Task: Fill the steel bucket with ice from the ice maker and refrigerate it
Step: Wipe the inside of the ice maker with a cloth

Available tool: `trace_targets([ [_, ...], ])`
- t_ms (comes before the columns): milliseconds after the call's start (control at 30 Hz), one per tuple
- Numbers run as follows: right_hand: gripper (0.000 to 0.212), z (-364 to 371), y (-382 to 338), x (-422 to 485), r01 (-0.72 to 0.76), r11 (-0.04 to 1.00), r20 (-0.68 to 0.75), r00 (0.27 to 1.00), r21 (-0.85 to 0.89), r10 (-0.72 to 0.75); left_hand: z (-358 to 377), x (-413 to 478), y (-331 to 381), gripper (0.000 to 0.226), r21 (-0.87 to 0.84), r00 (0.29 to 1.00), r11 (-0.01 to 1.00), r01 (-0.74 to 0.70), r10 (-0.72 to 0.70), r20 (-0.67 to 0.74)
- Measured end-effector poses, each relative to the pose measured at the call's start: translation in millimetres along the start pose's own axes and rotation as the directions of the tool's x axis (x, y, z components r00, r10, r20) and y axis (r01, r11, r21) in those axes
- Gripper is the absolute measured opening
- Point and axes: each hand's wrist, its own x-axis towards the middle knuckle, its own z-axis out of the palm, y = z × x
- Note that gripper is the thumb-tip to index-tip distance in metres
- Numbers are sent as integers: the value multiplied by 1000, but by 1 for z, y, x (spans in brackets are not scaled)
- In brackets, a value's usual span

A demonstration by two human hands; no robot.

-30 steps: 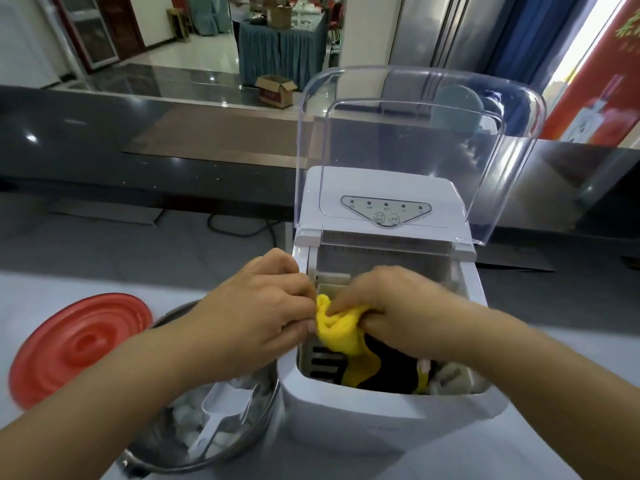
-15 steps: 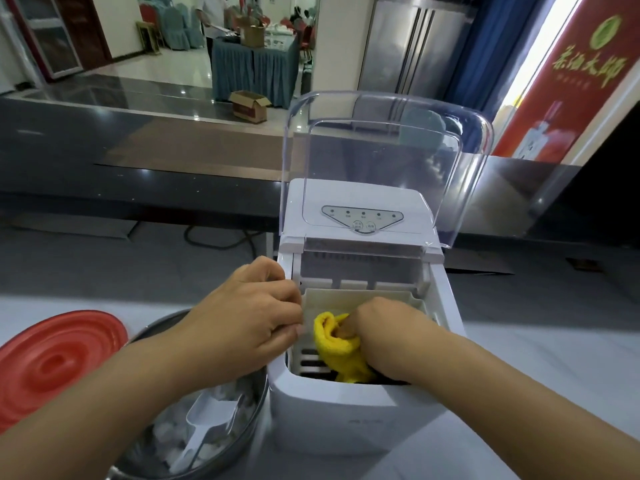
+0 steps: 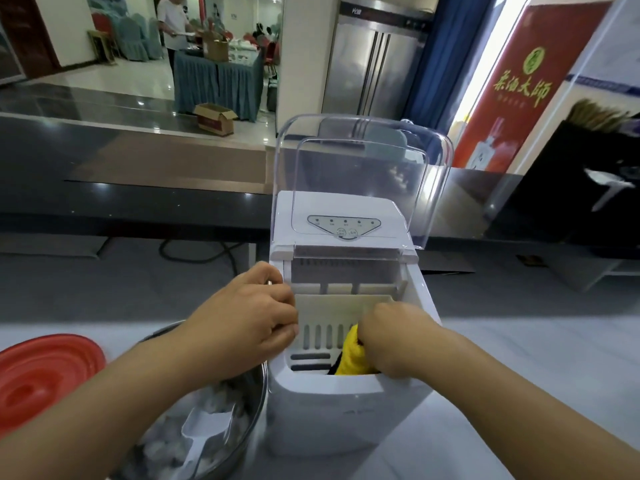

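Note:
The white ice maker (image 3: 343, 414) stands in front of me with its clear lid (image 3: 360, 171) raised. My left hand (image 3: 249, 320) grips the left edge of the slotted ice basket (image 3: 322, 323) inside it. My right hand (image 3: 394, 337) holds a yellow cloth (image 3: 351, 355) down inside the right part of the basket. The steel bucket (image 3: 211, 434) sits to the left of the machine, under my left forearm, with ice and a clear scoop (image 3: 204, 427) in it.
A red round lid (image 3: 45, 372) lies on the pale counter at the far left. A dark raised counter (image 3: 138, 188) runs behind the machine. A steel refrigerator (image 3: 374, 60) stands in the background, near a red banner (image 3: 519, 84). A person stands at a distant table.
My right hand has carried the yellow cloth from the basket's left side to its right and lower into it. My left hand stays on the left edge. The view has tilted up.

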Motion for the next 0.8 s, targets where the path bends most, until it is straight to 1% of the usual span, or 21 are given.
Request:
trace_targets([
  [100, 20, 0, -7, 9, 35, 988, 75, 996, 152, -47, 1, 2, -3, 38, -42, 1000, 999, -26, 25, -5],
  [167, 22, -4, -8, 10, 19, 935, 102, 993, 354, -59, 2, 3, -7, 34, -64, 999, 997, -49, 49, -5],
  [200, 27, -5, -8, 9, -7, 878, 97, 994, 479, -45, 3, 4, -8, 32, -72, 998, 996, -57, 58, 0],
  [233, 30, -5, -7, 8, -37, 792, 86, 996, 609, -19, 3, 4, -10, 30, -82, 998, 994, -66, 66, 4],
  [267, 28, -4, -5, 7, -71, 676, 75, 997, 734, 22, 2, 4, -11, 29, -101, 997, 992, -69, 70, 9],
  [333, 25, -7, 0, 0, -115, 374, 74, 990, 920, 123, -1, 3, -13, 22, -187, 998, 981, -53, 57, 15],
  [367, 29, -10, 5, -4, -95, 225, 61, 986, 970, 152, -4, 2, -15, 17, -247, 999, 969, -32, 36, 10],
  [400, 32, -13, 9, -7, -59, 95, 42, 984, 994, 171, -8, 2, -15, 16, -301, 1000, 953, -8, 5, -8],
  [467, 32, -22, 18, -19, 20, -111, 5, 974, 994, 226, -15, 3, -16, 21, -371, 996, 928, 14, -48, -82],
  [533, 29, -30, 23, -28, 114, -262, -35, 957, 958, 288, -20, 6, -13, 27, -439, 979, 898, 11, -98, -176],
  [600, 24, -41, 25, -36, 229, -388, -83, 930, 892, 359, -26, 11, -7, 30, -515, 965, 857, -9, -128, -230],
  [667, 19, -52, 24, -44, 329, -451, -130, 899, 829, 417, -32, 19, 1, 28, -573, 954, 818, -39, -139, -264],
  [800, 14, -66, 18, -58, 441, -426, -200, 842, 790, 501, -44, 35, 17, 26, -624, 925, 767, -147, -116, -362],
])
